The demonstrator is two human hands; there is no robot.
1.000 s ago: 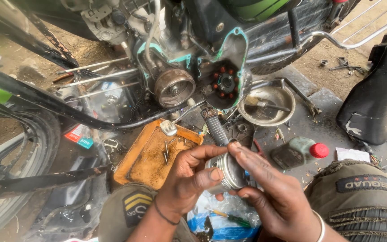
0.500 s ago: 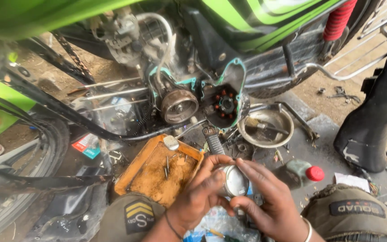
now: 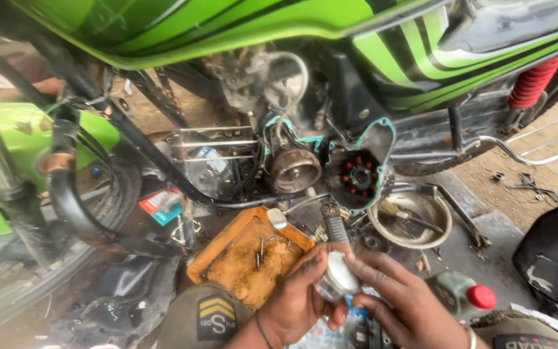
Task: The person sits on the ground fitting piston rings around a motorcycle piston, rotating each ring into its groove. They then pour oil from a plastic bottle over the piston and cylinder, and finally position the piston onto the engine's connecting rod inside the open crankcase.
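Note:
Low in the head view, my left hand (image 3: 301, 294) and my right hand (image 3: 402, 300) together grip a small round shiny metal part (image 3: 338, 274). My left fingers wrap its left side while my right fingertips rest on its top and right rim. The part is held above my knees, in front of a green motorcycle's opened engine (image 3: 321, 161). A round metal rotor (image 3: 294, 170) and a black stator (image 3: 358, 176) with orange coils show in the engine side.
An orange tray (image 3: 240, 255) with bolts lies on the ground left of my hands. A metal bowl (image 3: 410, 220) with a brush sits to the right, a red-capped bottle (image 3: 466, 296) beside my right hand. The front wheel (image 3: 53, 258) stands at left, a red shock spring (image 3: 535, 81) at upper right.
The view has tilted up, showing more of the green tank and bodywork. Both hands have sunk lower in the frame, still on the same metal part.

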